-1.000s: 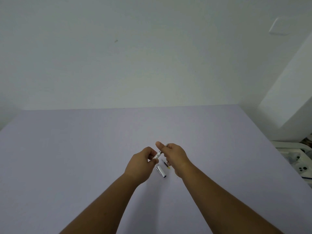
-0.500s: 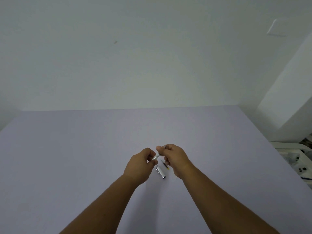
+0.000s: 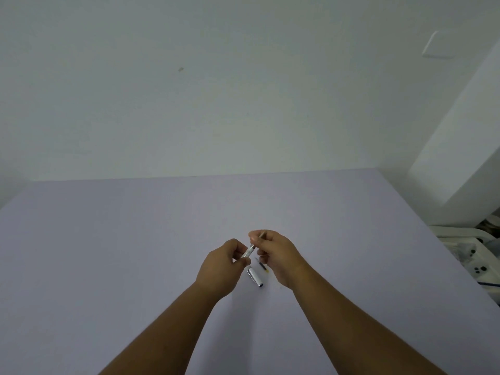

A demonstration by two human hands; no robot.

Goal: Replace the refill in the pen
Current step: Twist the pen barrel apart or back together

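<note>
Above the table (image 3: 108, 253), the left hand (image 3: 221, 266) is pinching the pen (image 3: 250, 250) steady while the right hand (image 3: 278, 255) is gripping its far end for working apart, the cap (image 3: 255, 277) and refill (image 3: 263, 267) lying beneath.

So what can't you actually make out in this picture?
- Head view: the ends of the pen, hidden inside the left hand and right hand.
- The thin dark piece on the table: too small to identify.
- The clutter at far right: cut off by the edge.
</note>
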